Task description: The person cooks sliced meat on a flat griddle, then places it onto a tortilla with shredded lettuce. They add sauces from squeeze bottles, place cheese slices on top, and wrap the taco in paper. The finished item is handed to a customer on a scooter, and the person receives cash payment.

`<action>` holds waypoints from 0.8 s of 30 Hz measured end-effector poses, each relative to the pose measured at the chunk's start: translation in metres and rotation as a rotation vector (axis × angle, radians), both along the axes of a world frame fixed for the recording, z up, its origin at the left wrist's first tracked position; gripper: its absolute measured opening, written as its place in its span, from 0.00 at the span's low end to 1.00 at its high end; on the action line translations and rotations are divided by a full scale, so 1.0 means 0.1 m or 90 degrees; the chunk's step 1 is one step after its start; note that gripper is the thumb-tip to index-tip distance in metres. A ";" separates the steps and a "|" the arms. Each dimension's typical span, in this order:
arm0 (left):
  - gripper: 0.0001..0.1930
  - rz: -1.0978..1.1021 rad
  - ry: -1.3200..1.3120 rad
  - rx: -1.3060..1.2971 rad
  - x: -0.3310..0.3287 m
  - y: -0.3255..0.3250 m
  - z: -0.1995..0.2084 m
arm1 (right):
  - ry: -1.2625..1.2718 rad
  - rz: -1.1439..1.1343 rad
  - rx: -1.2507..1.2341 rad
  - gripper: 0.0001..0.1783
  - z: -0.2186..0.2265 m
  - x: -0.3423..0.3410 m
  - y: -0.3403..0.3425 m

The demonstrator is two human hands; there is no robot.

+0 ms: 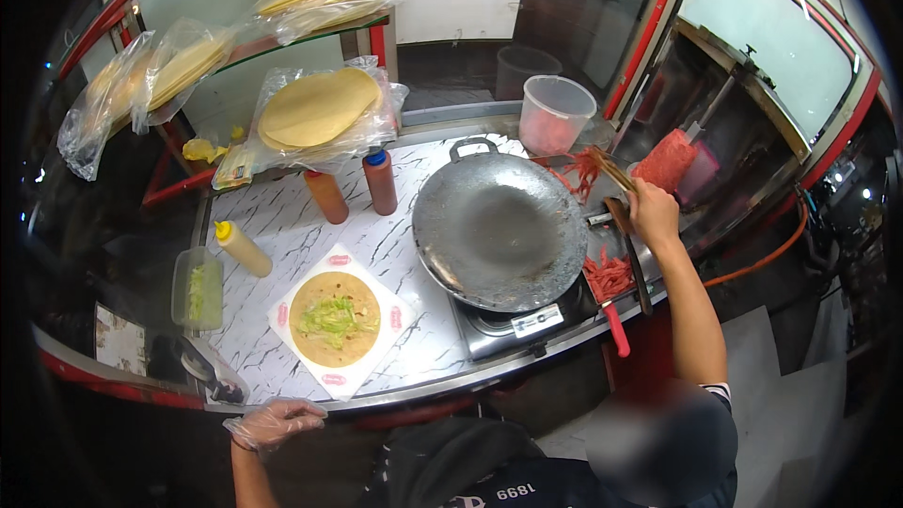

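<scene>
My right hand [656,214] is closed round tan tongs [616,171], held to the right of the wok. Reddish shredded meat [583,174] hangs at the tongs' tip, beside the wok's far right rim. More red shreds [609,276] lie in the tray below. My left hand [277,421], in a clear plastic glove, is at the counter's front edge with fingers loosely stretched, holding nothing. Just beyond it, a round flatbread [310,350] lies on white paper [350,386] with shredded lettuce [337,318] on top. The dark wok [503,226] sits on a gas stove [489,334] and holds no visible food.
Sauce bottles [380,183] and a pale squeeze bottle [245,249] stand left of the wok. A lettuce tub [214,296] is far left. Flatbreads [320,108] are stacked behind. A red-handled knife [615,327] juts over the front edge. A meat cone [666,162] stands far right.
</scene>
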State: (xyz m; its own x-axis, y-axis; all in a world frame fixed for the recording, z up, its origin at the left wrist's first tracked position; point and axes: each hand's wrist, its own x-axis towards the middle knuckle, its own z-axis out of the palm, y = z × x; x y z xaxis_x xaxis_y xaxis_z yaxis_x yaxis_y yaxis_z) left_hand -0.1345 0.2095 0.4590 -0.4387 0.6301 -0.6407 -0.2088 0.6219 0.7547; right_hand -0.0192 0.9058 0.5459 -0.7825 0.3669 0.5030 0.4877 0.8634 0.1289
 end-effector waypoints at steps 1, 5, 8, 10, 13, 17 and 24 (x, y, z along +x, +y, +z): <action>0.15 -0.025 0.002 0.021 -0.09 -0.06 -0.04 | 0.025 -0.001 -0.020 0.11 0.03 0.01 -0.03; 0.15 -0.087 0.020 0.081 -0.33 -0.19 -0.14 | 0.036 -0.037 0.001 0.10 0.21 0.01 -0.21; 0.14 -0.095 0.031 0.109 -0.48 -0.19 -0.05 | 0.064 -0.044 0.005 0.11 0.48 0.00 -0.46; 0.14 -0.095 0.040 0.121 -0.55 -0.25 -0.03 | 0.093 -0.019 -0.005 0.12 0.64 -0.03 -0.66; 0.16 -0.087 0.062 0.128 -0.60 -0.35 0.03 | 0.131 0.054 -0.033 0.14 0.91 -0.11 -1.13; 0.16 -0.020 0.104 0.186 -0.80 -0.27 -0.08 | 0.139 0.141 -0.147 0.16 1.22 0.14 -2.03; 0.15 0.210 0.298 0.188 -1.05 -0.09 -0.90 | 0.042 0.321 -0.425 0.16 0.06 -0.17 -3.40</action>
